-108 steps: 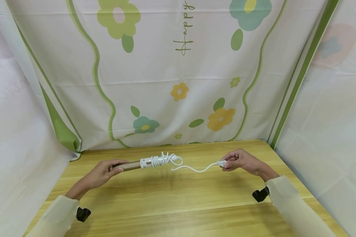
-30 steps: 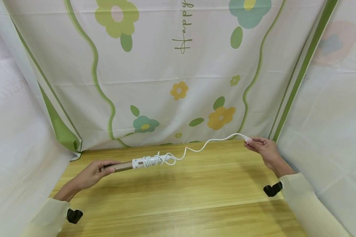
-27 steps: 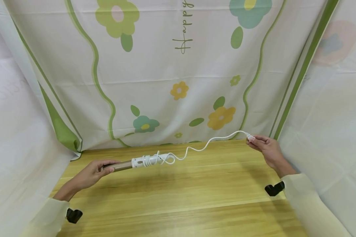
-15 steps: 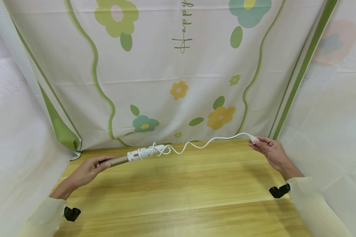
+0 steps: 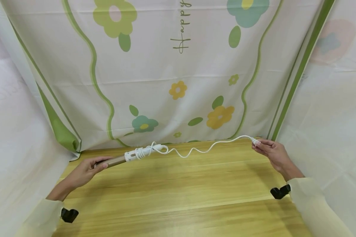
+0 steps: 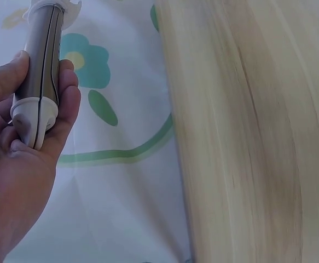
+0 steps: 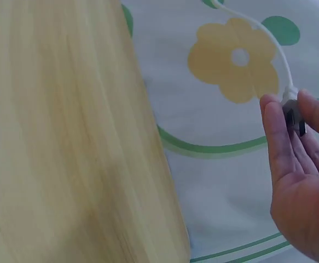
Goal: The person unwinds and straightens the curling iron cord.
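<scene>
Floral cloth (image 5: 154, 65) at twelve o'clock backs the wooden tabletop (image 5: 178, 191), left hand (image 5: 84, 171) gripping a wand (image 5: 117, 161), right hand (image 5: 275, 154) pinching a plug (image 5: 255, 142).

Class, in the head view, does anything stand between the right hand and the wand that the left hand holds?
Nothing visible does. Only the cord spans the gap, in slack waves, from the plug in the right hand to the wand in the left hand, with some coils round the wand.

wood-grain tabletop (image 5: 178, 187), flower-printed white cloth (image 5: 154, 62) behind, green trim (image 5: 303, 65)
</scene>
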{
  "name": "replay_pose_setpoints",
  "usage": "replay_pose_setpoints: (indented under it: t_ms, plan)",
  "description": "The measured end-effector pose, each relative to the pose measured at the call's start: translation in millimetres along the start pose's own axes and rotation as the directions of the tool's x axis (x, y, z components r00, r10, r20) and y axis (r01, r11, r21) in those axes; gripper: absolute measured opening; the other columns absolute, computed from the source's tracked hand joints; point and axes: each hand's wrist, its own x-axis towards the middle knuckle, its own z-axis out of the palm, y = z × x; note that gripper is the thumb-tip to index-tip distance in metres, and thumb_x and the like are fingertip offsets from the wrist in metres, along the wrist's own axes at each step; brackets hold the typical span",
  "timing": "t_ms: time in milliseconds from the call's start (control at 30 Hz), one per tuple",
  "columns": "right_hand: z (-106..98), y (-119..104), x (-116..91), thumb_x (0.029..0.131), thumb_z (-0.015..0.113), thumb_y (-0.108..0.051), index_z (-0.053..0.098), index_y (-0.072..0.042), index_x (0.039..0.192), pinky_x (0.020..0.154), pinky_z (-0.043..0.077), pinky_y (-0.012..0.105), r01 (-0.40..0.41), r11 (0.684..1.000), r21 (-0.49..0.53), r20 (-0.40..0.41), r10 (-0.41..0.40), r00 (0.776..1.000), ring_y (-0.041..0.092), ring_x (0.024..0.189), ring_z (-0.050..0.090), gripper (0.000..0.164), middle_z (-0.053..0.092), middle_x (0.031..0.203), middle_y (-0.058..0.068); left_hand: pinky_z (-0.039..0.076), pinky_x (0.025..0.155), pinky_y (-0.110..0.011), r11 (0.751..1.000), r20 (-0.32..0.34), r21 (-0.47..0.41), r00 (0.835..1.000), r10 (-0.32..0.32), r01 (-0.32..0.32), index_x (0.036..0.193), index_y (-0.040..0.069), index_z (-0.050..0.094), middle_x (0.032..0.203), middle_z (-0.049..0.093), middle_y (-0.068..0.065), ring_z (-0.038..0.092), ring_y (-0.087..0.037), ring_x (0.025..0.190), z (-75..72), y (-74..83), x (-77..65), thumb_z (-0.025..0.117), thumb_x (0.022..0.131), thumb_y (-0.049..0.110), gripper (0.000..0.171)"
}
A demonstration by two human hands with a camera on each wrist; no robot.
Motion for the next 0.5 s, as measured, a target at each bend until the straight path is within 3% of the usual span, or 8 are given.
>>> replay_pose_setpoints:
  t_ms: [233,367,500]
  plan:
    - [-5,15,0,0.095,0.063,-0.002,0.069,0.001,0.107,0.079,0.056,0.024,-0.113,0.974,-0.197,-0.105,0.094,0.990,0.011,0.084,0.073,0.014,0.075,0.092,-0.001,0.036,0.061,-0.027,1.000,-0.007,-0.007,1.000,-0.015,0.015,0.136,0.002,0.058,0.113,0.064,-0.016,0.048,-0.006,0.077,-2.1,-1.6,-4.5,0.053,0.103,0.017,0.036]
    - [-7,27,1,0.094,0.065,-0.004,0.061,0.012,0.113,0.078,0.056,0.025,-0.175,0.929,-0.325,-0.143,0.135,0.981,0.009,0.081,0.073,0.026,0.075,0.087,-0.003,0.036,0.061,-0.027,1.000,-0.004,-0.005,1.000,-0.023,0.023,0.136,0.002,0.058,0.110,0.065,-0.015,0.048,-0.007,0.076,-1.7,-2.8,-6.2,0.052,0.103,0.018,0.037]
    - [-8,37,2,0.094,0.067,-0.008,0.056,0.020,0.117,0.079,0.057,0.028,-0.215,0.860,-0.464,-0.171,0.151,0.974,0.007,0.079,0.072,0.038,0.072,0.086,-0.007,0.037,0.062,-0.026,1.000,-0.007,0.008,1.000,-0.008,0.008,0.135,0.002,0.059,0.113,0.066,-0.016,0.049,-0.005,0.078,-0.2,-4.4,-6.9,0.053,0.103,0.018,0.036]
